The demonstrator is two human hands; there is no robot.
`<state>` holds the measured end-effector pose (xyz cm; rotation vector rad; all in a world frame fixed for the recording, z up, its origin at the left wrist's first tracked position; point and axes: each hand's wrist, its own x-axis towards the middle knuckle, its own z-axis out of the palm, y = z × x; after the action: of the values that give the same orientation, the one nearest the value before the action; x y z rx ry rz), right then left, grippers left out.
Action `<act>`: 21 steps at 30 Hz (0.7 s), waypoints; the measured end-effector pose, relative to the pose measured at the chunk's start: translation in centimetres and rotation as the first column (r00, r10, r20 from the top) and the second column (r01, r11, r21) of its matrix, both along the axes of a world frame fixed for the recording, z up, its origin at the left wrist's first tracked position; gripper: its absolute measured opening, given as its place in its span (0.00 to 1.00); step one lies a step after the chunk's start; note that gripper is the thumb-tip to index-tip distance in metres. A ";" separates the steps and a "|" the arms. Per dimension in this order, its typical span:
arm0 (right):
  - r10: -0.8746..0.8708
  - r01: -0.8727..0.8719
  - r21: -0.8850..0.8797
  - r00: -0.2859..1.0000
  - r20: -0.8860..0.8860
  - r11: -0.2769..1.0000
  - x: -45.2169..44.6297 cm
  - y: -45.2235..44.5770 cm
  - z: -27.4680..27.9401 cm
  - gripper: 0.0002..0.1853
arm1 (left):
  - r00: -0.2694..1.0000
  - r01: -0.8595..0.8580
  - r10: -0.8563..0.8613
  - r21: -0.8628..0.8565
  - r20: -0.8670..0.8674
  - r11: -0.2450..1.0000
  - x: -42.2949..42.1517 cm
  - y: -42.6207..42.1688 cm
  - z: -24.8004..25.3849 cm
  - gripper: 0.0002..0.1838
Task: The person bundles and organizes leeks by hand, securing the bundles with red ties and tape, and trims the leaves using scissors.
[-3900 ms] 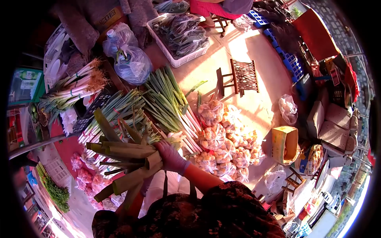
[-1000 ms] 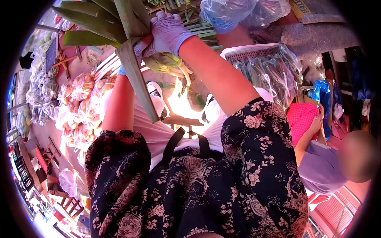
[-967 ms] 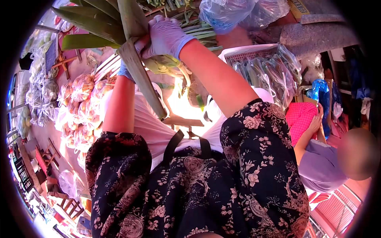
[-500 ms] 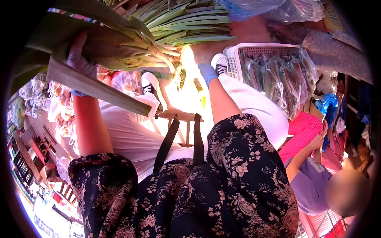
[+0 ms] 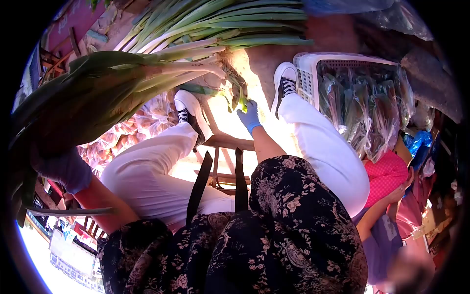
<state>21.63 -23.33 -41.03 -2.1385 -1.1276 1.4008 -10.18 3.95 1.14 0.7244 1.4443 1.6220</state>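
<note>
A bundle of leeks lies slantwise across the left side of the head view, its dark leaves toward me and its white root ends pointing away. My left hand, in a bluish glove, is closed around the leafy end; the leaves cover most of its fingers. My right hand, in a blue glove, reaches down between my feet. Its fingers are closed on a yellowish-green leek leaf below the root ends. Behind the bundle, more leeks lie in a pile on the ground.
A white plastic crate with several clear-bagged green vegetables stands beyond my right foot. Bagged produce lies by my left foot. A small wooden stool is between my legs. At right sits another person, forearm visible.
My left hand has swung down and toward me with the leeks, tilting their leafy end lower. My right hand has drawn back slightly and is now on the yellowish leaf.
</note>
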 end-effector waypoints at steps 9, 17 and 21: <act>-0.244 0.297 -0.235 0.943 0.227 0.926 -3.0 7.8 -0.3 0.39 | 0.356 0.187 0.075 0.150 -0.931 0.971 -0.4 -0.8 -0.3 0.19; 0.533 -0.542 -0.005 0.825 0.188 0.841 -6.8 10.2 2.0 0.13 | 0.955 -0.026 0.058 0.113 -0.291 0.993 3.5 -0.6 0.4 0.17; 0.685 -0.645 -0.240 0.709 0.168 0.726 -8.4 11.3 1.6 0.10 | 0.961 -0.083 0.110 0.112 -0.254 0.990 3.2 -0.6 0.6 0.18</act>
<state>13.22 -12.03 -39.42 -2.1470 -2.1241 1.5663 -6.99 3.35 1.79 0.9677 1.6131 1.7341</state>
